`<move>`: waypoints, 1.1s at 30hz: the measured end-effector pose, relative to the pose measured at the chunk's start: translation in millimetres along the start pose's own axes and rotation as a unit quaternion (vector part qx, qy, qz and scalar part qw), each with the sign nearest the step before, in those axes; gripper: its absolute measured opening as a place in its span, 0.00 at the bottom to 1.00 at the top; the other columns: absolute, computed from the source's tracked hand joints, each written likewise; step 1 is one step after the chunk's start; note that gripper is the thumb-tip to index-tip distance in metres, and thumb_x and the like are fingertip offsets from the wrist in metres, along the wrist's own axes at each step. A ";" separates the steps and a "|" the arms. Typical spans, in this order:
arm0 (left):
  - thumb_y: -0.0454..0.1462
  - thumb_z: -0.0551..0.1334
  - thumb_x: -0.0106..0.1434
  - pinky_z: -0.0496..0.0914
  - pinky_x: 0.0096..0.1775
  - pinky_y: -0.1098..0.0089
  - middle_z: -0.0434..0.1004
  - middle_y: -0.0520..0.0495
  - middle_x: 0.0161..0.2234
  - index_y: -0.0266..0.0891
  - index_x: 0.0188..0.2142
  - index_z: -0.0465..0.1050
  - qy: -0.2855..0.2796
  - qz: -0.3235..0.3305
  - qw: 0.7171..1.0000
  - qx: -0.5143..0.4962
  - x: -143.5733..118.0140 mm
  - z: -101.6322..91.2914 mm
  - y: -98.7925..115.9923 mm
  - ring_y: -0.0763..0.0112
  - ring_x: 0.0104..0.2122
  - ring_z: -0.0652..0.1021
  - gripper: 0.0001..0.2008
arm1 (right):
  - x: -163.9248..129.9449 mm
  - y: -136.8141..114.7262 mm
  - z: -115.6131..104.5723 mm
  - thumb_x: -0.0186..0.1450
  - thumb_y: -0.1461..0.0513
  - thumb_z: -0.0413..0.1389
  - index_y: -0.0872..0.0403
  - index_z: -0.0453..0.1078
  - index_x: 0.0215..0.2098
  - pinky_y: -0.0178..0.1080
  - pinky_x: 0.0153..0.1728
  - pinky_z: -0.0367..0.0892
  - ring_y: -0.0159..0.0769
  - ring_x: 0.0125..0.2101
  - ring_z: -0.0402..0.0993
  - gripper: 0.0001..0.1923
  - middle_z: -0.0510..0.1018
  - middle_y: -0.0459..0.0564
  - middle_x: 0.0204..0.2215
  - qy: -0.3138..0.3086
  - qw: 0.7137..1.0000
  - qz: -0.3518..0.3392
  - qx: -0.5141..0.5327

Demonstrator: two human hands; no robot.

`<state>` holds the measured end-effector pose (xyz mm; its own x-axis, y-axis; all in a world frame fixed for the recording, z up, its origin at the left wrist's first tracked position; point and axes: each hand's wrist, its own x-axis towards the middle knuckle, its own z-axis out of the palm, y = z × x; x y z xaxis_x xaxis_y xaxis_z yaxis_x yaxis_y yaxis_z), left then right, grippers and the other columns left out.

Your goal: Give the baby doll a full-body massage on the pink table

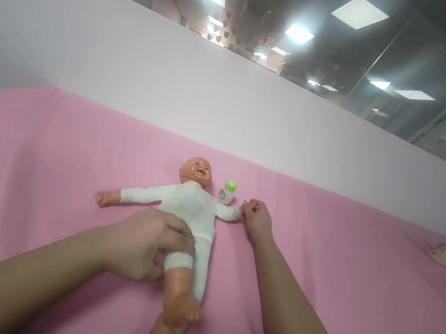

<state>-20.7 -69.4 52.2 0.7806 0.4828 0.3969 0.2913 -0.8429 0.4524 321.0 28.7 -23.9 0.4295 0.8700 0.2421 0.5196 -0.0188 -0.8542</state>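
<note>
A: While the left hand (pixel 145 245) grips the doll (pixel 192 213) lying on the pink sheet (pixel 36 158), what risk?

B: Right hand (pixel 256 217) pinches its wrist; a jerk could topple the bottle (pixel 227 191) just beside.

small white bottle (pixel 226 193) with green cap beside the doll's head, blue-ish label on its front, print way too tiny and blurry to read, no other text, numbers or signs legible anywhere
</note>
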 end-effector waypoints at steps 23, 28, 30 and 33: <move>0.45 0.69 0.59 0.76 0.45 0.62 0.79 0.43 0.49 0.41 0.49 0.79 0.114 -0.180 0.957 -0.198 2.9 -3.1 -70.1 0.56 0.47 0.79 0.20 | -59.4 -52.0 39.2 0.66 0.60 0.55 0.45 0.70 0.61 0.48 0.50 0.73 0.42 0.45 0.77 0.24 0.80 0.49 0.51 -0.140 0.948 -0.273 -0.085; 0.39 0.69 0.57 0.75 0.43 0.67 0.75 0.45 0.52 0.48 0.51 0.79 0.049 -0.166 0.968 -0.179 0.6 -6.3 -55.9 0.59 0.48 0.77 0.20 | -39.8 -40.5 24.5 0.64 0.53 0.58 0.50 0.63 0.64 0.41 0.35 0.74 0.33 0.27 0.74 0.32 0.81 0.52 0.46 -0.094 0.987 -0.124 0.049; 0.38 0.69 0.56 0.74 0.40 0.70 0.73 0.47 0.51 0.49 0.49 0.80 -0.003 -0.159 0.965 -0.209 0.8 -8.2 -48.1 0.61 0.48 0.77 0.19 | -27.6 -31.3 18.8 0.63 0.51 0.59 0.51 0.61 0.65 0.40 0.35 0.74 0.35 0.31 0.76 0.35 0.80 0.53 0.47 -0.074 0.990 -0.080 0.095; 0.37 0.71 0.55 0.74 0.42 0.70 0.73 0.48 0.49 0.49 0.46 0.81 -0.067 -0.140 0.957 -0.247 0.8 -12.6 -34.8 0.63 0.46 0.77 0.18 | -10.6 -14.6 11.7 0.62 0.48 0.59 0.54 0.60 0.64 0.40 0.35 0.74 0.39 0.35 0.77 0.36 0.80 0.54 0.45 -0.030 0.994 -0.031 0.097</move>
<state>-37.2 -36.7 46.8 0.7834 0.6109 0.1143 0.2287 -0.4544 0.8610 300.2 25.5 -19.4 0.3533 0.8944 0.2742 0.3896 0.1258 -0.9124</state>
